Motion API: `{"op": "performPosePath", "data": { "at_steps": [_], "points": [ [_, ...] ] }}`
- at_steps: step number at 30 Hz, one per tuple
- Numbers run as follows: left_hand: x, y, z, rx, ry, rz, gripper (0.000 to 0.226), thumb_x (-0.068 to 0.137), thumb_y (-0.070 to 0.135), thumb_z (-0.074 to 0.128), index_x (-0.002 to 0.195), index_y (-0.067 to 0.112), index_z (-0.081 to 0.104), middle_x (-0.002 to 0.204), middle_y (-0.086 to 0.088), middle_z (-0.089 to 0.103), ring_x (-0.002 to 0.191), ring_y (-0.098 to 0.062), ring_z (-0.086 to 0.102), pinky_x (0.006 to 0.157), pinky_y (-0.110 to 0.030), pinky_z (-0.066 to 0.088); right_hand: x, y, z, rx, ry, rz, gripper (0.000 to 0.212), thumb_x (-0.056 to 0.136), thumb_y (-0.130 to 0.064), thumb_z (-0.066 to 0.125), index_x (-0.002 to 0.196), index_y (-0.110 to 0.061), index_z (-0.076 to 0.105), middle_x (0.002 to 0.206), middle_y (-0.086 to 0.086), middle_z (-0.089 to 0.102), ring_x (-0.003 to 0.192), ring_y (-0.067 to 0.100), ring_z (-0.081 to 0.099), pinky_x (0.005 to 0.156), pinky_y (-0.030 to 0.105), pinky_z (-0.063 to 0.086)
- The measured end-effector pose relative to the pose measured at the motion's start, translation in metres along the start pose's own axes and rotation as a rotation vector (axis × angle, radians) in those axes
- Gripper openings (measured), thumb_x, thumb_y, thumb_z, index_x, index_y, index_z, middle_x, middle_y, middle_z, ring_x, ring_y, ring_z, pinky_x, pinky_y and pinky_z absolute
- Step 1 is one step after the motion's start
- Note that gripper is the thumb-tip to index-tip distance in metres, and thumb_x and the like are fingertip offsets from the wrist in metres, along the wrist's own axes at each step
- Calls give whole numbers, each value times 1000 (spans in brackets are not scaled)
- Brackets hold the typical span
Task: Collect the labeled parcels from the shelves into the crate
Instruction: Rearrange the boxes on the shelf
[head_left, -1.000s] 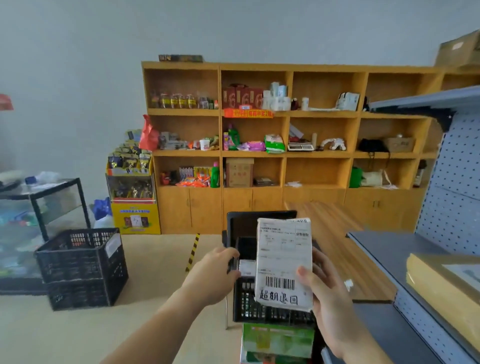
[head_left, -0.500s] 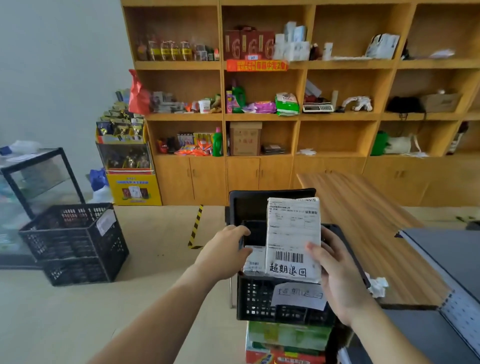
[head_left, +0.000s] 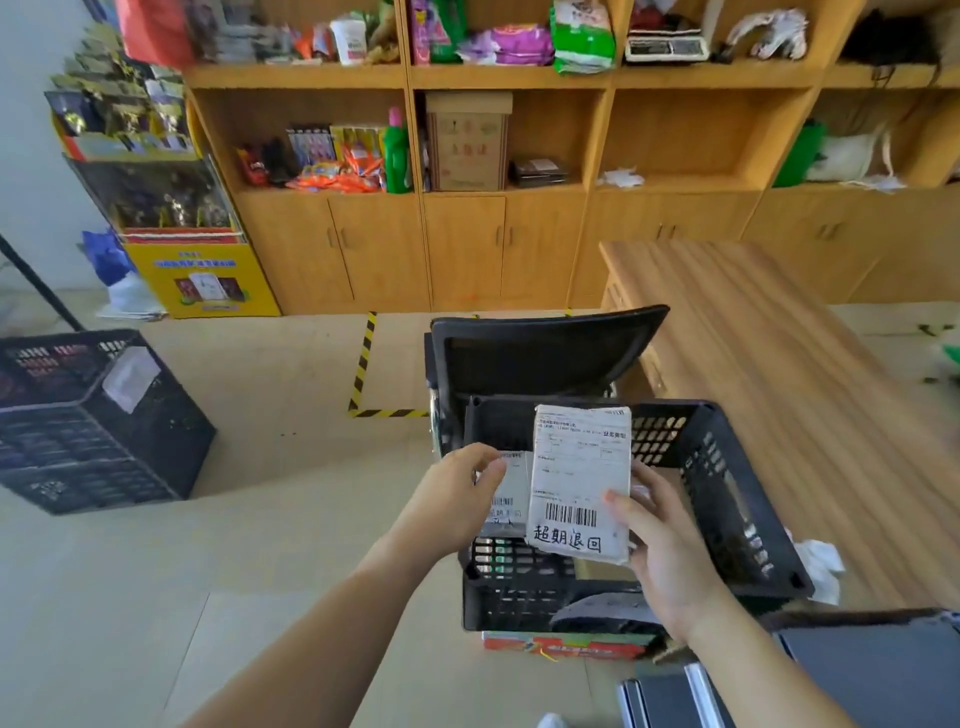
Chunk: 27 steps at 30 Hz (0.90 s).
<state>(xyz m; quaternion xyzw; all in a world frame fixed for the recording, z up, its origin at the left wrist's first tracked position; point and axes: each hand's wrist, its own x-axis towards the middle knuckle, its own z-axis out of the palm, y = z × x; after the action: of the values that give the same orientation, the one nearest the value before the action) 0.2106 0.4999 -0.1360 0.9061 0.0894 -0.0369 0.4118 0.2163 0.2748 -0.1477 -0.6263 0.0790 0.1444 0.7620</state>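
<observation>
Labeled parcel (head_left: 579, 483) upright in the grip of right hand (head_left: 665, 551); smaller parcel (head_left: 511, 493) pinched by left hand (head_left: 452, 499); both over open crate (head_left: 727, 499), inside its rim.

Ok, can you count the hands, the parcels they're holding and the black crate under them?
Hands: 2, left hand and right hand
Labeled parcels: 2, big parcel and small parcel
Crates: 1, black crate
Total: 5
</observation>
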Motion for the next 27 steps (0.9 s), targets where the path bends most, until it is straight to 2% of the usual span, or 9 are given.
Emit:
{"op": "performPosePath", "data": {
  "at_steps": [2,6,9,10,13,17,21,24,27],
  "points": [
    [16,-10,14,-98,-7,-68,28,107,41,40,115,26,63,106,8,67,94,-8,61,75,-21,47,28,13,-3,-22,-3,72,36,96,-13,62,128,-27,58,116,-3,76,107,24,73,95,56,55],
    [36,-28,53,-310,-55,-257,33,104,49,40,109,27,65,104,4,71,100,-16,66,89,-36,53,82,41,-11,-75,-26,246,37,94,-18,66,127,-32,59,118,-7,75,111,23,70,100,59,52],
    [45,-41,85,-419,-111,-384,26,103,49,48,119,34,62,106,12,72,92,-2,69,79,-24,55,118,65,-16,-150,-63,359,38,93,-19,69,127,-34,59,116,-5,75,109,24,71,96,55,55],
    [49,-45,94,-418,-128,-417,26,102,48,50,123,36,59,106,12,72,88,1,69,76,-24,56,128,74,-17,-172,-83,390,38,94,-18,68,126,-34,58,115,-5,75,108,24,71,93,51,56],
    [61,-60,115,-350,-151,-509,27,99,41,54,126,38,54,106,15,72,92,-3,70,87,-35,58,153,98,-18,-254,-135,502,41,94,-18,68,132,-29,53,118,-1,71,109,21,68,89,42,55],
    [74,-73,132,-227,-223,-592,25,98,34,51,123,30,54,110,10,71,97,-12,68,91,-38,56,177,126,-22,-404,-202,609,50,90,-42,75,132,-27,52,127,-6,66,112,15,65,99,42,52],
    [89,-87,141,-63,-299,-645,26,97,23,48,123,18,54,113,-3,67,92,-20,66,78,-35,57,194,145,-20,-518,-256,683,47,90,-40,76,129,-26,55,117,-10,67,98,7,64,79,27,51],
    [98,-92,142,11,-362,-626,37,96,14,47,133,14,44,126,-9,64,104,-26,63,79,-29,49,202,163,-21,-587,-253,734,53,86,-39,79,132,-23,58,125,-4,70,107,16,68,97,42,55],
    [102,-91,144,35,-408,-602,56,96,6,46,147,11,23,125,-16,64,107,-31,64,78,-32,48,207,177,-22,-638,-260,794,38,88,-35,78,120,-25,62,120,-2,73,102,18,71,96,47,58]
  ]
}}
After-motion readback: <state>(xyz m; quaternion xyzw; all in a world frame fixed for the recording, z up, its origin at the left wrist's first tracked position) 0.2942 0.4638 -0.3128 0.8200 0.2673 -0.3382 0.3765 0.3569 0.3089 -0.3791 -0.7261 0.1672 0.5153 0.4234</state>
